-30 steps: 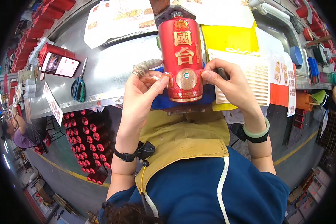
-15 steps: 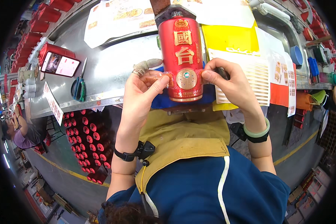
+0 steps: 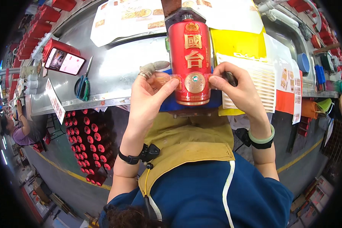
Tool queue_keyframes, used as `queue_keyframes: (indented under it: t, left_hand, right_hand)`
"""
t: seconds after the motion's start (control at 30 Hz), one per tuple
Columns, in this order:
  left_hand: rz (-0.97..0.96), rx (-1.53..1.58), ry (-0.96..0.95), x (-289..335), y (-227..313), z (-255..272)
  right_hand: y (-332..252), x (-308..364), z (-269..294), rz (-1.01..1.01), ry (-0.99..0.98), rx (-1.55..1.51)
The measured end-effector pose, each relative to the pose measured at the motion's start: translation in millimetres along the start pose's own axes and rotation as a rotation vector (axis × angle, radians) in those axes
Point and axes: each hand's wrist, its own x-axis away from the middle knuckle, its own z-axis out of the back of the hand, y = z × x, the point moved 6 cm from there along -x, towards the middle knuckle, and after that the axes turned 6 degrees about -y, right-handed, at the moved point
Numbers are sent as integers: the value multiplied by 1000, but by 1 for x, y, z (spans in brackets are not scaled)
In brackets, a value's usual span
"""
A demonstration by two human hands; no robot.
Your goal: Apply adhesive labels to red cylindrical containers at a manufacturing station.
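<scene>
Nothing has moved: left hand [image 3: 150, 93] and right hand [image 3: 235, 89] still clamp the red bottle [image 3: 190, 60], hiding its sides.

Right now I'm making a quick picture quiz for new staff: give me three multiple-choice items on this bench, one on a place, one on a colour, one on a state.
1. Where do the scissors lie?
A. left of the red bottle
B. right of it
C. on the apron

2. What colour is the bracelet on the right wrist?
A. red
B. pale green
C. black

3. How is the bottle held?
A. left hand only
B. right hand only
C. both hands at its lower band

Key: A, scissors lie left of the bottle; B, the ring is pale green; C, thumbs press from both sides.
</scene>
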Motion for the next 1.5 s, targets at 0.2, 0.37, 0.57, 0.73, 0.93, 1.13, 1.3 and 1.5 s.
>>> queue_keyframes:
  t: [0.2,0.37,0.57,0.73,0.93,1.13,1.3,1.5]
  left_hand:
    - [-7,4,15,2,-7,6]
    - [-196,-251,157,2,-9,13]
    - [-566,-695,80,33,-9,-8]
    - [-467,-943,-76,42,-22,-23]
    - [-491,-1066,-2,34,-10,-33]
    - [-514,-816,-18,10,3,-26]
    - [-471,-720,-10,9,5,-24]
    - [-676,-814,69,16,27,-39]
  right_hand:
    - [-34,11,13,187,294,600]
    - [-43,24,-8,185,136,527]
    - [-29,21,-43,296,330,765]
    - [-29,20,-36,343,274,606]
    - [-52,24,-27,316,248,495]
    - [-39,25,-35,291,308,575]
    - [-46,30,-23,341,201,629]
    - [-86,31,3,367,428,512]
